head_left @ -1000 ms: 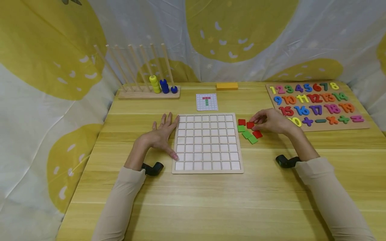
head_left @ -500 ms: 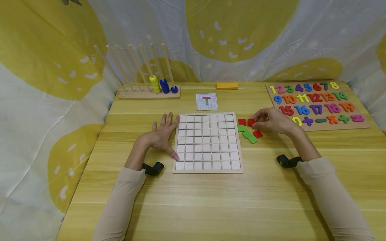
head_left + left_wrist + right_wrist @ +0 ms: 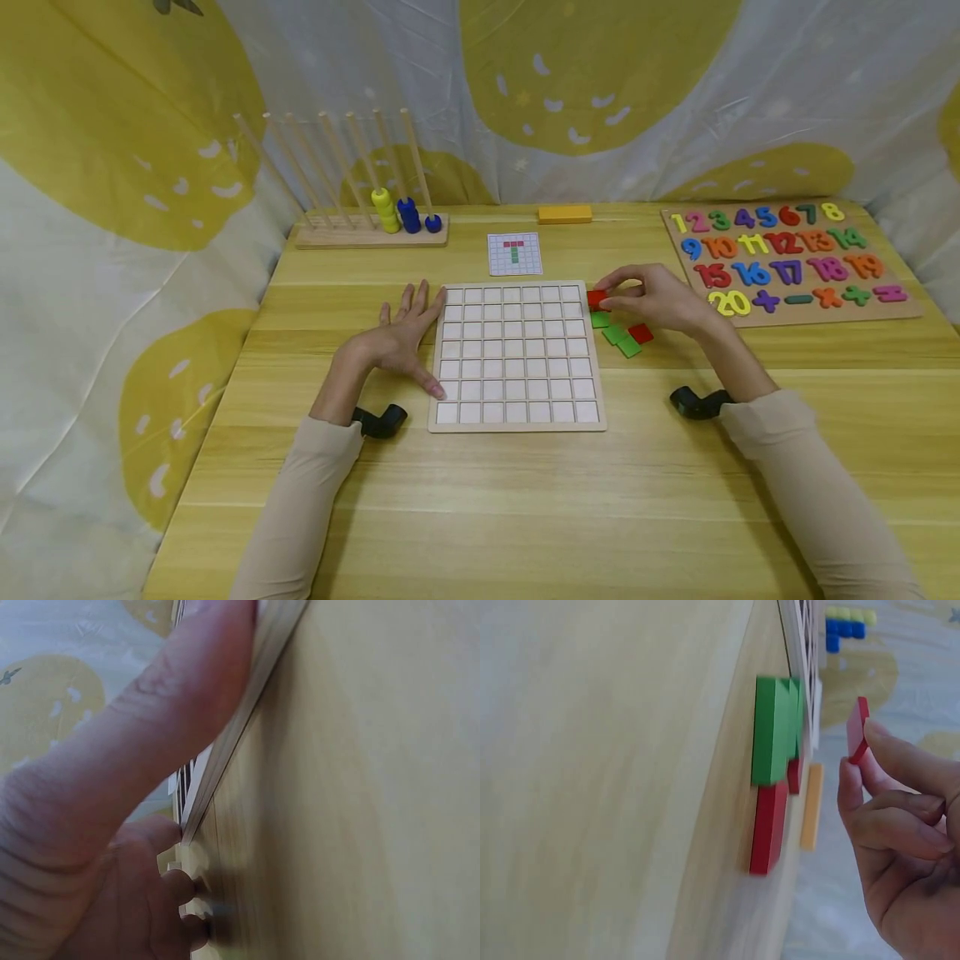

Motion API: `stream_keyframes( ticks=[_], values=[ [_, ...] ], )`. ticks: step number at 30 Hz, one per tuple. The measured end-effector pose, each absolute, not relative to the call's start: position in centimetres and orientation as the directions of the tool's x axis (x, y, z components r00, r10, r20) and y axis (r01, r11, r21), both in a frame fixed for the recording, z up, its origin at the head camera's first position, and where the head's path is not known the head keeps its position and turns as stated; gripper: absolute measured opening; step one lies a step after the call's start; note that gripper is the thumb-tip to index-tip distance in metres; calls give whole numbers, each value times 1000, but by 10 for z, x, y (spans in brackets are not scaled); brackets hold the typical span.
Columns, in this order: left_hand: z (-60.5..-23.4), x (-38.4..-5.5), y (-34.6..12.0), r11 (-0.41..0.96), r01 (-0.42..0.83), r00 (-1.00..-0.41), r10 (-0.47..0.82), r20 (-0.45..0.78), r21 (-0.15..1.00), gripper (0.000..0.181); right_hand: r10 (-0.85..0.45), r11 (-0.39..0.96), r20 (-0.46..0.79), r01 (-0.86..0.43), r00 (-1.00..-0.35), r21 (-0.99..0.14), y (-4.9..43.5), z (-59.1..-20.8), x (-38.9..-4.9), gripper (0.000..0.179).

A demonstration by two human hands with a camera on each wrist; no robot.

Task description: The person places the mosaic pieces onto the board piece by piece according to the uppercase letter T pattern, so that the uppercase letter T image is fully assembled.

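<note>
My right hand (image 3: 654, 297) pinches a red square tile (image 3: 857, 730) between thumb and fingertips. The right wrist view shows this tile raised off the table. In the head view it overlaps another red tile near the board's upper right corner. Below the hand lie several green tiles (image 3: 614, 335) and a red tile (image 3: 641, 333). The wooden grid board (image 3: 514, 357) has pale bare squares. Along its left edge rests my left hand (image 3: 393, 340) with fingers spread, and its thumb (image 3: 150, 727) touches the board's frame.
Behind the board lies a pattern card (image 3: 514, 254) with a red and green T. A peg abacus (image 3: 372, 236) with beads stands at the back left. An orange block (image 3: 565, 215) sits at the back. To the right is a number puzzle board (image 3: 795, 262).
My right hand has picked up a red tile from the pile and carried it left, toward the board's upper right corner. The left hand has stayed in place.
</note>
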State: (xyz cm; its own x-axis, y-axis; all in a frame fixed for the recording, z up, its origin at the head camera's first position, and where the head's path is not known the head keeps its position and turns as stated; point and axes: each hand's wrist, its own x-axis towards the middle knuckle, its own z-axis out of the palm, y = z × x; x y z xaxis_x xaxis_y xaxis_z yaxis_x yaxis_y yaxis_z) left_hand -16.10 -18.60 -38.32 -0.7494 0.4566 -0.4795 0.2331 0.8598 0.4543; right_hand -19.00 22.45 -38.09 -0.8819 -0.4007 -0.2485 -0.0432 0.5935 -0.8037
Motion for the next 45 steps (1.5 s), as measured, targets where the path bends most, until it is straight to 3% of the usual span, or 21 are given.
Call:
stream_keyframes(
  ticks=[8,15,26,45],
  values=[
    [-384,-162,-186,868,236,-750,449,-486,437,158,-415,575,-241,-48,-877,-817,196,-381,-192,33],
    [-382,-162,-185,870,240,-747,449,-491,430,157,-452,568,-180,-125,-874,-814,174,-387,-195,29],
    [-382,-162,-185,871,238,-744,448,-495,430,157,-442,606,-207,-120,-873,-786,148,-387,-197,24],
    [-384,-162,-185,872,233,-748,443,-493,430,156,-403,648,-212,-115,-890,-753,132,-385,-199,23]
  ],
)
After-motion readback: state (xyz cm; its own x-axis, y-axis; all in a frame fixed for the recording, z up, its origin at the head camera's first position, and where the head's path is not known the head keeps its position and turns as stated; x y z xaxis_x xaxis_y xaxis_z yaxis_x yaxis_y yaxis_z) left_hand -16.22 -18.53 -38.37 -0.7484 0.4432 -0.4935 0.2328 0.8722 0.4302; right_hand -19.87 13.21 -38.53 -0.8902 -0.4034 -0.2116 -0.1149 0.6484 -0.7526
